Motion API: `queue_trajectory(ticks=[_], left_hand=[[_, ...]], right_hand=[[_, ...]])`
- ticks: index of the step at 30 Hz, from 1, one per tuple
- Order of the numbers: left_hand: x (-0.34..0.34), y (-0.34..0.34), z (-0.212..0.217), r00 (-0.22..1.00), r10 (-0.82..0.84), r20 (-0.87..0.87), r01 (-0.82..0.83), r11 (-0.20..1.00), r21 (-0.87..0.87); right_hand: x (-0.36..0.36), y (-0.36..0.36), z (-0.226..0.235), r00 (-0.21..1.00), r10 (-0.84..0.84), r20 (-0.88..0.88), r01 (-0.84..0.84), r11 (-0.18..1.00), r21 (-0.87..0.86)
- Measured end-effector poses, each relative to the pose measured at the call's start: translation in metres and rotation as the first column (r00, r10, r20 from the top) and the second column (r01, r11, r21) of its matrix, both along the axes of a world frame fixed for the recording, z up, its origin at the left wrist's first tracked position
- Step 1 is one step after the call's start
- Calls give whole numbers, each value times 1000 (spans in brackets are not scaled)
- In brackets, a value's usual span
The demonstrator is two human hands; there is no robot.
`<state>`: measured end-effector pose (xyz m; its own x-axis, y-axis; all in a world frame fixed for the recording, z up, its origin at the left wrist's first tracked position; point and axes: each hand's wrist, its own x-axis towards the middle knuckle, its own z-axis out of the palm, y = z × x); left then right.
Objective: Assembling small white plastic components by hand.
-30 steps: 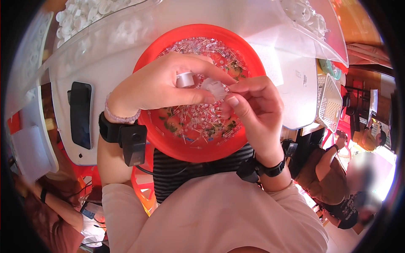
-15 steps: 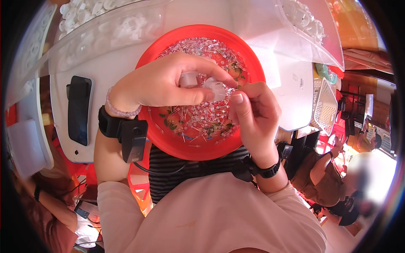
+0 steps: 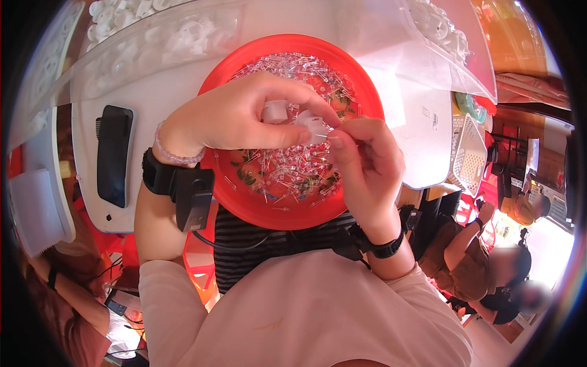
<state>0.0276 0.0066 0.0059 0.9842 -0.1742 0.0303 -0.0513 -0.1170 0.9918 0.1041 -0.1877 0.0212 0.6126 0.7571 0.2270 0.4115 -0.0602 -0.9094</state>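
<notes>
Left hand (image 3: 244,119): fingers pinched on a white holder (image 3: 313,125), with a second white piece (image 3: 274,112) tucked under the fingers.
Right hand (image 3: 367,162): fingertips pressed together at the holder's edge, apparently on a thin lead; too small to confirm.
Bowl (image 3: 223,189): red, on the white surface (image 3: 422,122), directly under both hands, heaped with small clear LEDs (image 3: 293,174).
Progress: judged mid-assembly; one holder in hand, many LEDs left.
Bags (image 3: 153,37): white parts behind the bowl, number finished not discernible.

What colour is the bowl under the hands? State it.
Red, with a printed pattern inside; the bowl shows best in the head view.
</notes>
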Motion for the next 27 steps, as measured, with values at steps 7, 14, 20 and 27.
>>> queue_trajectory(ticks=[7,14,20,27], left_hand=[[-1,-2,2,1000,9,-4,-9,1000,11],[0,1,0,1000,-16,-15,17,998,68],[-1,1,2,999,-6,-48,10,996,92],[0,1,-1,999,-9,-35,12,996,84]], right_hand=[[-2,0,-1,998,-6,61,7,1000,-11],[-2,2,5,984,-4,177,18,997,-80],[-3,4,11,994,4,111,8,994,-107],[-2,3,13,994,17,104,-3,991,-133]])
